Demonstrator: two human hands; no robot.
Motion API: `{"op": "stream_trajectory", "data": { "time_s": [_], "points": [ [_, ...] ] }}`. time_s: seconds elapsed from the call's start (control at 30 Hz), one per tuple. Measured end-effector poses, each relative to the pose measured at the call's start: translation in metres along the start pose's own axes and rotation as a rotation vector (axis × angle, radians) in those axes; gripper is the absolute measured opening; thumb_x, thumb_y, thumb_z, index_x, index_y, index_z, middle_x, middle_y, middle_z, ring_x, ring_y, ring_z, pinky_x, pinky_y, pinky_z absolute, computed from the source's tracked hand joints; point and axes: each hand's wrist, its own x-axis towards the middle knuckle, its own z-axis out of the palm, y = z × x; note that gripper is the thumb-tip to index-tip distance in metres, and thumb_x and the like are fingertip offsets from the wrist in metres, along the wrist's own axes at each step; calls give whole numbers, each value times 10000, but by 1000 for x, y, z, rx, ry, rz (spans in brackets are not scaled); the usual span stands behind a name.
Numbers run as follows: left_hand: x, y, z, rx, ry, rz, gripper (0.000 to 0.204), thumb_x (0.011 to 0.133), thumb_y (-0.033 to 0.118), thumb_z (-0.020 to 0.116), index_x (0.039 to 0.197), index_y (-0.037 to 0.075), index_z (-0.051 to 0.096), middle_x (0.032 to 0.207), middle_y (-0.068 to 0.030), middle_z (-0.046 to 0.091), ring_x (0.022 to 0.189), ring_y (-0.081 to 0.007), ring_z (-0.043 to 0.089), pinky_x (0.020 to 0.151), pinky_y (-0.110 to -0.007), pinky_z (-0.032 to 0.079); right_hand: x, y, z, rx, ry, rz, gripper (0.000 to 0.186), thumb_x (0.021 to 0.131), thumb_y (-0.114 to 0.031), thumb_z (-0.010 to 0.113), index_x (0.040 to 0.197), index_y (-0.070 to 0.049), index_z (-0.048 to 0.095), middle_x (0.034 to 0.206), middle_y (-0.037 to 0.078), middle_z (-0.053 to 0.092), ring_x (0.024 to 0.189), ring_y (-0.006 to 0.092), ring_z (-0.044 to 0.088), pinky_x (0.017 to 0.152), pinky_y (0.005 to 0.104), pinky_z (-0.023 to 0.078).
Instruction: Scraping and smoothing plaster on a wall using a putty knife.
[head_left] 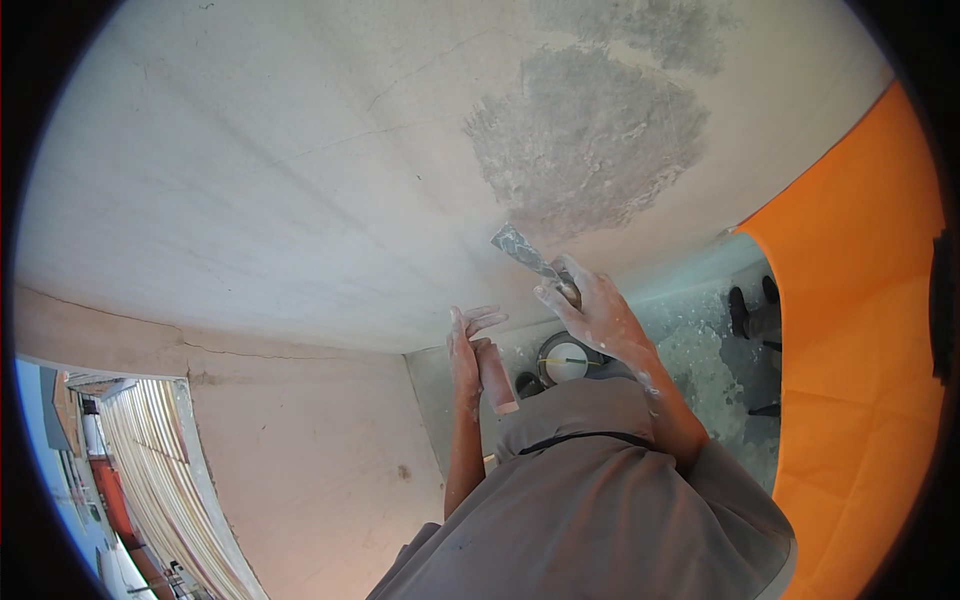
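My right hand point(600, 310), dusted white, is closed round the handle of a putty knife point(522, 250). Its smeared grey blade points up and left, just below a rough grey patch point(590, 140) on the pale wall. To the left and lower down is my left hand point(466, 350), also coated with white dust. Against its palm and fingers rests a flat, pinkish rectangular piece point(497, 380) whose exact kind I cannot make out. The fingers bend over its upper end, and the other end hangs down toward my grey clothing.
A dark round bucket point(545, 350) with whitish contents stands on the floor below my hands. An orange sheet point(850, 300) hangs at the right, beside another person's dark shoes point(738, 312). The floor point(705, 350) is splashed white. A window opening point(150, 470) lies at lower left.
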Motion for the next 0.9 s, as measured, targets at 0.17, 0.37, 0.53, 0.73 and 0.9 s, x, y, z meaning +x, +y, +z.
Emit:
{"op": "stream_trajectory", "data": {
  "time_s": [0.17, 0.37, 0.53, 0.73, 0.9],
  "points": [
    [5, -20, -38, -20, 211, 80, 458, 1088, 411, 460, 1107, 20, 697, 962, -83, 747, 836, -120, 669, 599, -247, 429, 31, -91, -47, 156, -154, 89, 362, 1050, -358, 552, 1102, -7, 622, 923, 239, 659, 938, 431, 631, 885, 499, 477],
    [4, 22, -19, 77, 152, 118, 363, 1065, 344, 532, 1043, 34, 720, 797, -51, 722, 609, -66, 553, 551, -232, 394, 8, 54, 60, 114, -32, 279, 435, 1069, -391, 488, 1174, 3, 638, 903, 272, 659, 908, 468, 629, 848, 520, 475],
    [2, 22, -26, 85, 102, 118, 337, 1062, 331, 544, 1026, 53, 729, 776, -39, 714, 596, -52, 535, 539, -226, 369, -45, 64, 73, 52, -26, 185, 385, 1070, -362, 489, 1091, -2, 625, 802, 173, 576, 767, 330, 554, 735, 468, 440],
    [5, 30, -8, 103, 6, 110, 338, 1067, 336, 536, 1059, 57, 725, 859, -36, 737, 641, -34, 542, 553, -220, 362, -31, -2, 32, 136, 28, 99, 311, 1091, -301, 477, 1017, -25, 599, 685, 34, 467, 603, 146, 460, 585, 361, 388],
    [0, 65, 29, 144, -217, 141, 391, 1074, 351, 537, 1247, 28, 672, 1100, -26, 737, 744, -31, 550, 641, -211, 404, -30, -1, 36, 569, -104, 181, 300, 1122, -309, 429, 960, -85, 545, 688, -45, 432, 587, 47, 410, 521, 246, 340]
  ]
}}
